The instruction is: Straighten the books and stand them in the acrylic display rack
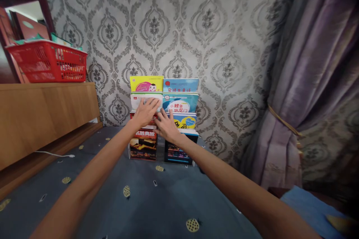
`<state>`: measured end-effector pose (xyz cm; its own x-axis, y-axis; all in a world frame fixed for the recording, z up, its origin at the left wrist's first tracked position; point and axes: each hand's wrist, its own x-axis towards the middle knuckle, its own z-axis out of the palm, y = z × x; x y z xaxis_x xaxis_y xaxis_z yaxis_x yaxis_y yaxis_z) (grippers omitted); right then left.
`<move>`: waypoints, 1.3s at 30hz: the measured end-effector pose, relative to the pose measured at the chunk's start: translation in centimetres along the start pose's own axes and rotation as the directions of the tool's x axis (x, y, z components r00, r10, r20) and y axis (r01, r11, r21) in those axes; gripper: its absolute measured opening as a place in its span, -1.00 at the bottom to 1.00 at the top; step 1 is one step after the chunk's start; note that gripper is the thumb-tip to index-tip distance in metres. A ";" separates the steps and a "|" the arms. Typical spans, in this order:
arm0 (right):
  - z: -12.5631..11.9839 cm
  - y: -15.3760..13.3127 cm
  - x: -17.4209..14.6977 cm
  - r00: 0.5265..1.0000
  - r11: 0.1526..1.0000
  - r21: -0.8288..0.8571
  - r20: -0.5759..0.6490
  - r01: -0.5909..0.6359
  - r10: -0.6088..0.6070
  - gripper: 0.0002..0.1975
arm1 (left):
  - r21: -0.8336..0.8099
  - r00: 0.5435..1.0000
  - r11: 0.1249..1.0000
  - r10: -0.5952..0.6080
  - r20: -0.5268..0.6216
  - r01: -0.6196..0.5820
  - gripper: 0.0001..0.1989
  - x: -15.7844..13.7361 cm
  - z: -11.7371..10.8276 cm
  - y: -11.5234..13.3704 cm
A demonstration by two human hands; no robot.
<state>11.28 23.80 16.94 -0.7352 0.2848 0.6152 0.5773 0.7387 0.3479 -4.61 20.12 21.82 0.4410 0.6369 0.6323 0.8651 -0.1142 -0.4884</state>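
Two columns of books stand upright in stepped rows against the wall. My left hand (145, 112) lies with fingers stretched over a white-covered book (137, 99) in the left column. Close beside it, my right hand (167, 127) reaches in with its fingers apart, near the inner edges of both columns. Behind the white book rises a yellow book (147, 82); a red-topped book (143, 145) is at the front left. On the right stand a light-blue book (181, 84), a teal book (182, 101), a blue and yellow book (186, 120) and a dark book (179, 153).
A dark grey-blue bedsheet (157, 201) with pineapple prints lies under the books. At left, a red basket (53, 61) sits on a wooden headboard (47, 115), with a white cable (54, 153) below. A purple curtain (303, 63) hangs at right above a blue cloth (311, 209).
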 end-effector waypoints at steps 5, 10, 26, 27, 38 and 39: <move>0.0 0.1 -0.1 1.000 1.000 0.017 -0.015 0.016 -0.016 -0.59 | 0.040 1.000 0.999 -0.024 0.012 0.023 -0.45 0.9 -0.8 0.4; -0.5 0.5 -0.6 0.997 0.996 0.050 -0.025 0.080 -0.079 -0.70 | 0.039 1.000 0.999 -0.028 -0.001 0.028 -0.48 1.1 -0.5 0.4; -4.2 7.0 2.5 0.979 0.980 -0.134 -0.162 -0.149 0.126 -0.52 | 0.039 1.000 0.999 -0.012 -0.005 0.012 -0.52 1.4 -0.4 0.4; -4.3 6.9 2.5 0.979 0.980 -0.140 -0.166 -0.144 0.120 -0.54 | 0.044 1.000 0.999 -0.014 -0.001 0.014 -0.53 1.4 -0.5 0.5; -4.8 6.7 2.6 0.978 0.974 -0.173 -0.171 -0.147 0.117 -0.63 | 0.022 0.999 0.999 -0.043 -0.021 0.044 -0.56 1.6 -0.6 0.8; -4.8 6.7 2.6 0.978 0.974 -0.169 -0.171 -0.151 0.122 -0.64 | 0.007 0.998 0.999 -0.051 -0.029 0.051 -0.57 1.6 -0.5 0.9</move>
<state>14.90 26.57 24.29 -0.5881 0.2640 0.7645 0.7330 0.5736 0.3657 -3.02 20.66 22.76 0.4033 0.6196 0.6734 0.8847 -0.0761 -0.4599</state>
